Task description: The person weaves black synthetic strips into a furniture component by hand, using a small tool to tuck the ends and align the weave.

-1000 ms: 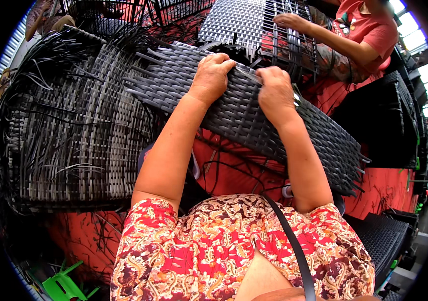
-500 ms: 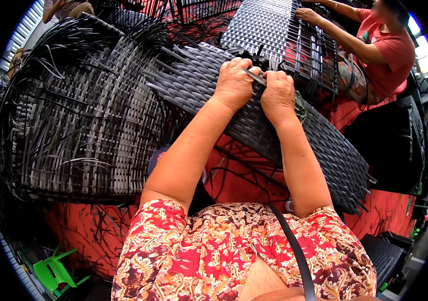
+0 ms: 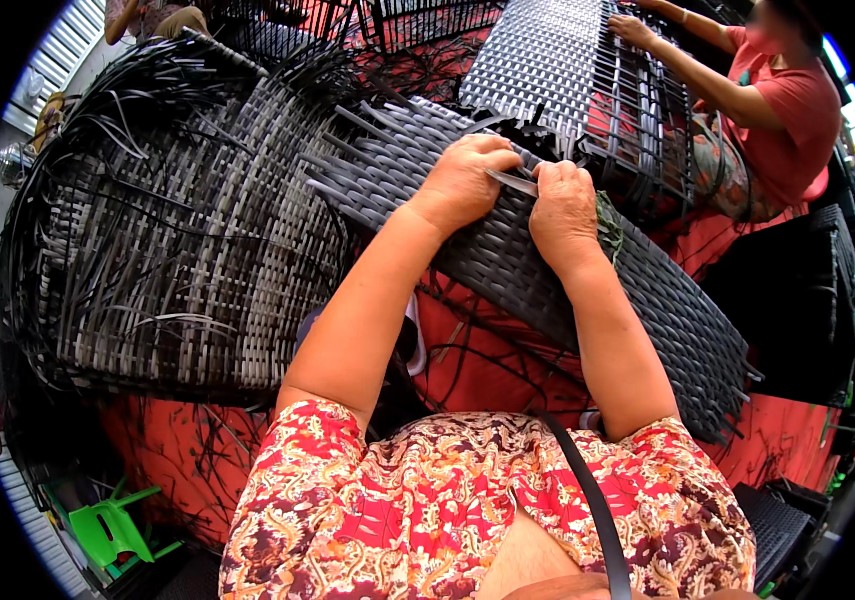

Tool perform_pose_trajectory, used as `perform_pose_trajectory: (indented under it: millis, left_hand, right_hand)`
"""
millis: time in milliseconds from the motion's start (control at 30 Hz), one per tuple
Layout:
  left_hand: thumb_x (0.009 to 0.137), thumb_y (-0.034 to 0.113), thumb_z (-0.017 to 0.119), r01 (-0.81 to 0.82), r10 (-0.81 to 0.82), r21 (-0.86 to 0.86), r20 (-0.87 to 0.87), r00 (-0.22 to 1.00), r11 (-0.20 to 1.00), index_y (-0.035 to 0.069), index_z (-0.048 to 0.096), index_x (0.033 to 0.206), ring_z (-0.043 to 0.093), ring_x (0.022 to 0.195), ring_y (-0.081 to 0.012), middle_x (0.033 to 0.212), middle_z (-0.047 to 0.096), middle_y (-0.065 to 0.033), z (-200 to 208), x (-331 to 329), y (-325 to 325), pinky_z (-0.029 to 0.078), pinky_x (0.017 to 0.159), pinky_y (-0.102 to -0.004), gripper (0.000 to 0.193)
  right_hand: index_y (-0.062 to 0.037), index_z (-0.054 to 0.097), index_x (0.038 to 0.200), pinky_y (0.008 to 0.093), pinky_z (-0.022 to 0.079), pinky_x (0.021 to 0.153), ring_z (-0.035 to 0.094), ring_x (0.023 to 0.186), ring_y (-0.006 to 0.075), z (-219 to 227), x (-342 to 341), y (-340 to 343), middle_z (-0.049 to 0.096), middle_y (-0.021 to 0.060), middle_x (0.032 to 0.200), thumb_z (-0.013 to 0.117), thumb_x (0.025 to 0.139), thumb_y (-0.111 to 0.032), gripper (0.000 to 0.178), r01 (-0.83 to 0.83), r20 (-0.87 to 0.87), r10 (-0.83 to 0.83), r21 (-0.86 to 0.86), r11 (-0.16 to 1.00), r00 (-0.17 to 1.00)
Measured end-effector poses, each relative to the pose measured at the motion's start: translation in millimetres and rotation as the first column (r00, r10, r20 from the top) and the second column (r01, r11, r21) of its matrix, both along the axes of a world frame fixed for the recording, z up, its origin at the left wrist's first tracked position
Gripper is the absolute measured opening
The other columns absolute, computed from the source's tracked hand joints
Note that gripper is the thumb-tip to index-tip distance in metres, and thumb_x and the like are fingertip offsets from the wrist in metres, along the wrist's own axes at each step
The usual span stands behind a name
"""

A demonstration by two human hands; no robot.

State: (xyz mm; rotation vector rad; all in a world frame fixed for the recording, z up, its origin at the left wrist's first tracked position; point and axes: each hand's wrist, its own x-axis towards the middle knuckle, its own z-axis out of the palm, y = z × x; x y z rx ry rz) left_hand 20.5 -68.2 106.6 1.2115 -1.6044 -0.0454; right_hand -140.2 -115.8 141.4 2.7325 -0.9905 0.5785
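Both my left hand (image 3: 462,180) and right hand (image 3: 562,200) pinch one strip (image 3: 510,181) over the woven panel (image 3: 507,260) (I would keep it flat and taut).

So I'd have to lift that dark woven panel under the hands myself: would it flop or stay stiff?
The woven panel probably stays fairly stiff: it spans from the far edge down past the person's arm without sagging. The loose strip ends sticking out look springy and would bend. It is likely light for its size, being open weave, though both the left hand and right hand press on it.
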Motion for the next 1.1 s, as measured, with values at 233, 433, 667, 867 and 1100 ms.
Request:
perform_pose_trajectory:
  millis: [233,433,667,867,1100]
  left_hand:
    - [0.077,0.015,0.055,-0.434,0.376,0.167,0.294,0.879,0.885,0.018,0.067,0.102,0.054,0.110,-0.0180,0.111,0.061,0.0024,-14.0,64.4,-5.6,0.039,0.094,-0.0442,0.027]
    - [0.076,0.010,0.055,-0.475,0.440,0.233,0.188,0.878,0.848,0.017,0.068,0.095,0.056,0.104,-0.0175,0.103,0.062,0.0041,-6.2,62.1,-5.9,0.042,0.088,-0.0383,0.025]
    - [0.077,0.009,0.055,-0.479,0.443,0.248,0.191,0.876,0.842,0.022,0.069,0.096,0.057,0.104,-0.0192,0.106,0.062,0.0025,-3.9,59.3,-9.7,0.043,0.088,-0.0382,0.026]
    - [0.080,0.007,0.051,-0.497,0.458,0.289,0.195,0.867,0.818,0.024,0.070,0.096,0.052,0.110,-0.0187,0.107,0.063,0.0033,-2.8,60.0,-10.3,0.037,0.090,-0.0394,0.030]
    - [0.072,0.004,0.061,-0.500,0.453,0.299,0.214,0.865,0.813,0.024,0.069,0.086,0.053,0.098,-0.0175,0.093,0.061,0.0076,3.7,60.2,-3.3,0.035,0.086,-0.0362,0.026]
  right_hand:
    - [-0.0053,0.055,0.094,0.0410,0.041,0.083,0.049,0.092,0.0316,-0.3,-0.7,-4.1,0.053,0.0130,0.094,0.050,0.075,-0.003,0.019,0.027,0.009,-0.027,-0.002,1.000,1.000]
    - [-0.0044,0.057,0.093,0.0422,0.041,0.085,0.050,0.095,0.0340,15.8,8.6,-11.2,0.055,0.0151,0.098,0.050,0.075,-0.001,0.019,0.009,0.053,-0.014,0.085,0.996,0.999]
    - [-0.0029,0.060,0.092,0.0421,0.044,0.085,0.053,0.097,0.0329,1.4,90.5,-16.3,0.057,0.0169,0.099,0.052,0.078,-0.009,0.018,0.035,-0.058,-0.030,0.094,0.995,0.998]
    - [-0.0036,0.060,0.091,0.0410,0.044,0.084,0.053,0.096,0.0326,-5.4,97.5,-22.5,0.059,0.0154,0.098,0.053,0.078,-0.010,0.016,0.059,-0.037,-0.055,0.103,0.993,0.998]
    - [-0.0021,0.058,0.091,0.0394,0.042,0.086,0.054,0.095,0.0319,8.1,93.2,-21.5,0.060,0.0166,0.096,0.056,0.072,-0.007,0.019,-0.050,-0.097,0.069,0.190,0.981,0.993]
